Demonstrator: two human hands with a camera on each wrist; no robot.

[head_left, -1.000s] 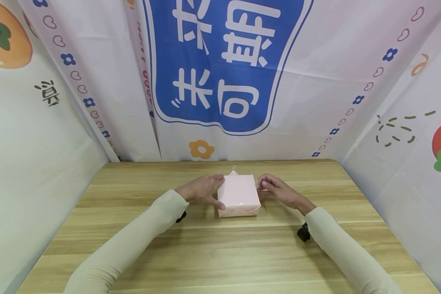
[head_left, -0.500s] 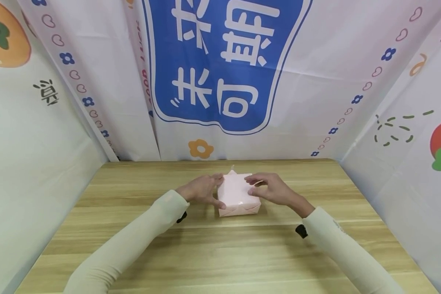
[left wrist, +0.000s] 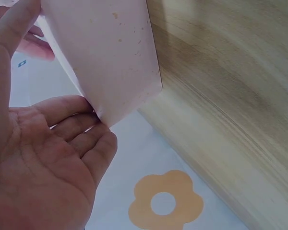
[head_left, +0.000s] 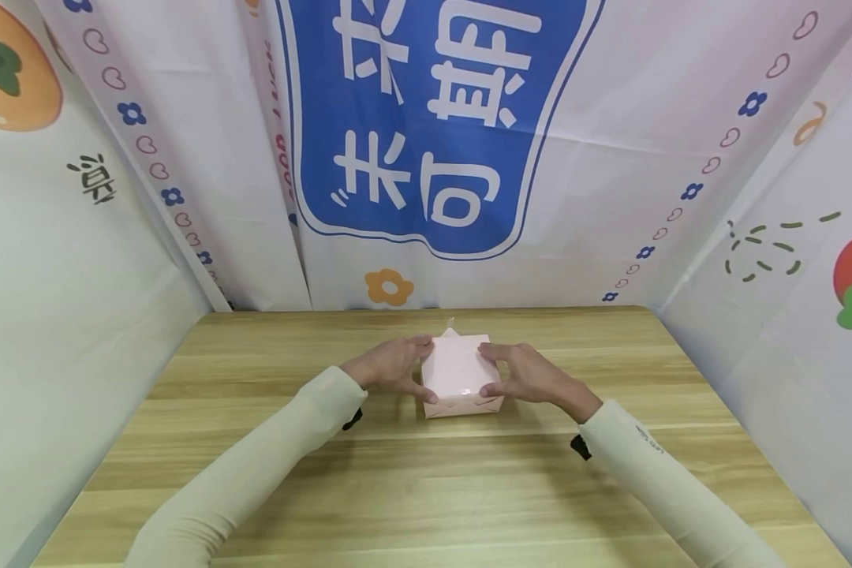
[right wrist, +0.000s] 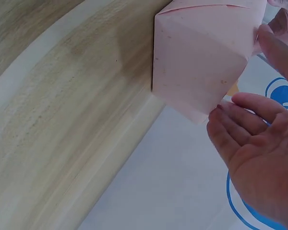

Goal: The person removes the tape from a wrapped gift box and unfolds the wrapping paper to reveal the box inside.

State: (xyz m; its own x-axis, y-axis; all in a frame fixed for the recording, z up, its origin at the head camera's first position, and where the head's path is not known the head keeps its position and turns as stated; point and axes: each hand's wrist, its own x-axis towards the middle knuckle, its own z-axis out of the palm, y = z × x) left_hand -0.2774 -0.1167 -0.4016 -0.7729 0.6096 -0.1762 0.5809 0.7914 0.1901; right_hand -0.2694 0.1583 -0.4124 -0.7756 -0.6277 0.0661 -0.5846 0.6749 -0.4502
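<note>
A box wrapped in pink paper (head_left: 460,364) sits on the table, with folded paper ends at its near face and a pointed paper flap at the far side. The left hand (head_left: 396,366) holds its left side, thumb at the near corner and fingers at the far corner. Opposite it, the right hand (head_left: 528,372) holds the right side in the same way. In the left wrist view the left hand's fingers (left wrist: 93,136) meet the box's edge (left wrist: 101,57). The right wrist view has the right hand's fingers (right wrist: 225,127) at another edge of the pink box (right wrist: 197,62).
The wooden table (head_left: 426,489) stretches in front of and beside the box. Behind it hangs a printed cloth (head_left: 575,197), with more printed cloth at both sides. A piece of clear tape (head_left: 450,322) sticks up from the far paper flap.
The right hand has come from beside the box, over its top, to rest at its right edges. The left hand has stayed in place, and the box has hardly moved.
</note>
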